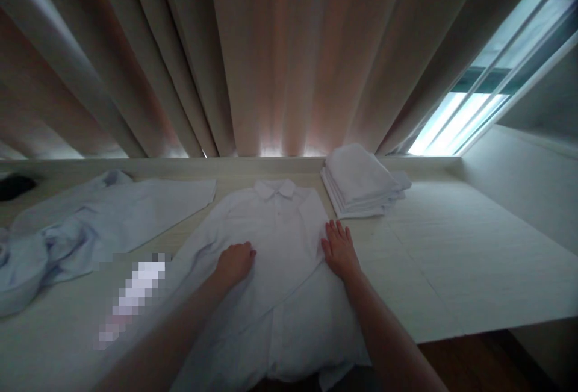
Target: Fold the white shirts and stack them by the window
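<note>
A white long-sleeved shirt (289, 229) lies buttoned side up, its collar pointing away from me. On the right, a sleeve is laid diagonally across the shirt's body, making a slanting edge. My left hand (235, 264) rests on the left part of the chest, fingers curled in and their tips hidden; whether cloth is pinched in them does not show. With fingers stretched out, my right hand (339, 248) lies flat along the shirt's right edge. The shirt's hem hangs at the near edge of the table.
A stack of folded white garments (359, 181) stands at the back right. Rumpled white clothing (112, 217) lies on the left of the pale table (474, 259), near a dark object (17, 187). Long curtains (307, 67) hang behind, with a window (478, 97) at right.
</note>
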